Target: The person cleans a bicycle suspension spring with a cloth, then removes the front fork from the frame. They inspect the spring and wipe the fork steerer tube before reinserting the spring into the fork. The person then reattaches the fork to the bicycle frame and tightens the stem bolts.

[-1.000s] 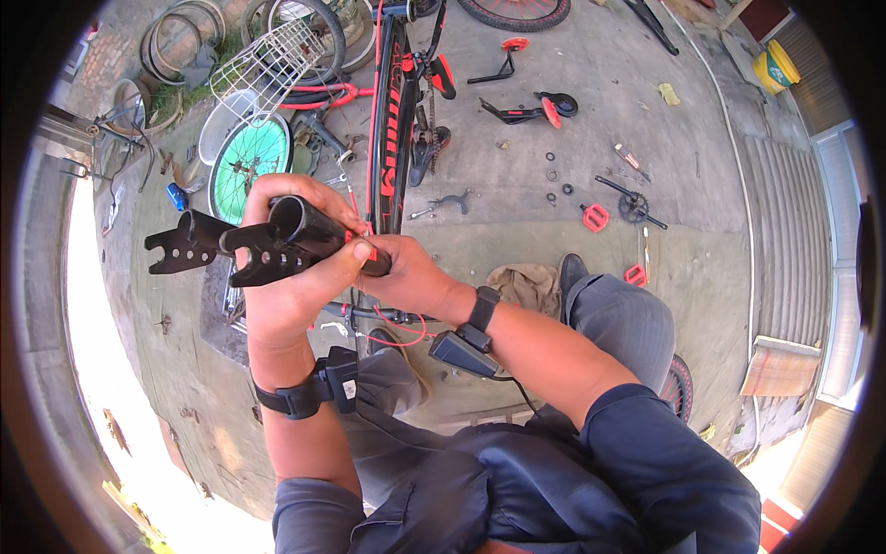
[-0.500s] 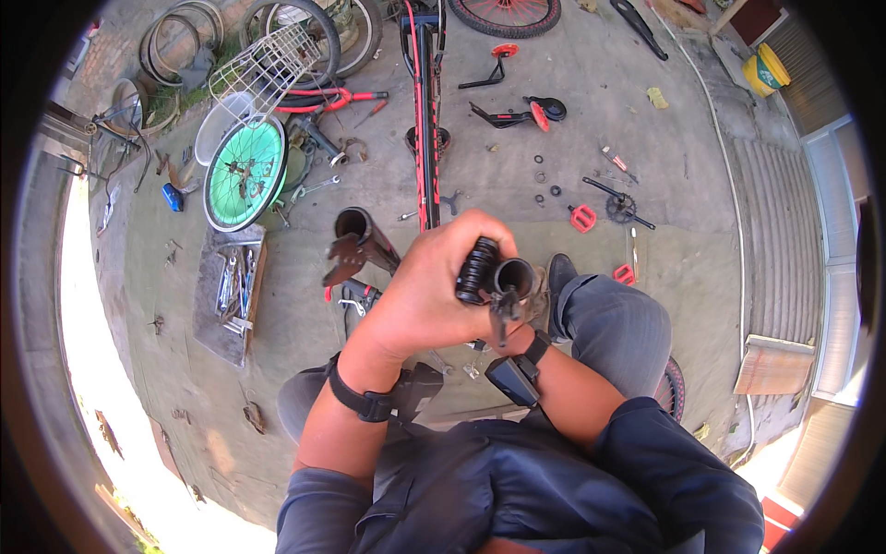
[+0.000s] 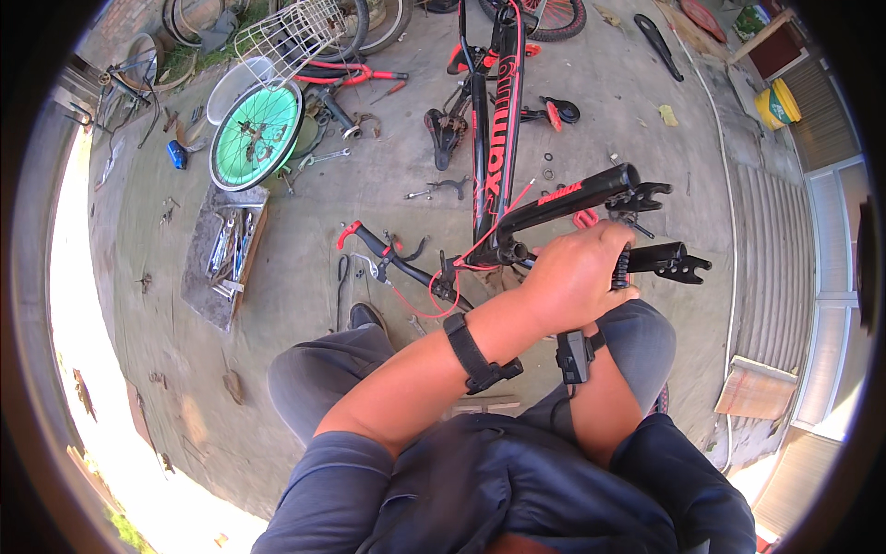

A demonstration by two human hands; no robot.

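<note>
A black bicycle frame with red lettering stands before me, its front fork turned toward the right. The upper fork leg and the lower fork leg end in open dropouts. My left hand is closed around a black ribbed, coil-like piece beside the lower leg. Behind it, my right hand is almost wholly hidden; only the right forearm shows clearly. Left of the fork, the handlebar with a red-tipped grip hangs low, a thin red cable looping near it.
A tray of wrenches lies on the left, below a green-disc wheel and a wire basket. A saddle, a red pedal and small rings lie beyond. A yellow bucket stands far right.
The fork has swung from pointing up toward me to pointing right, and my hands have gone right with it. The frame leans further right, and the handlebar now shows at left.
</note>
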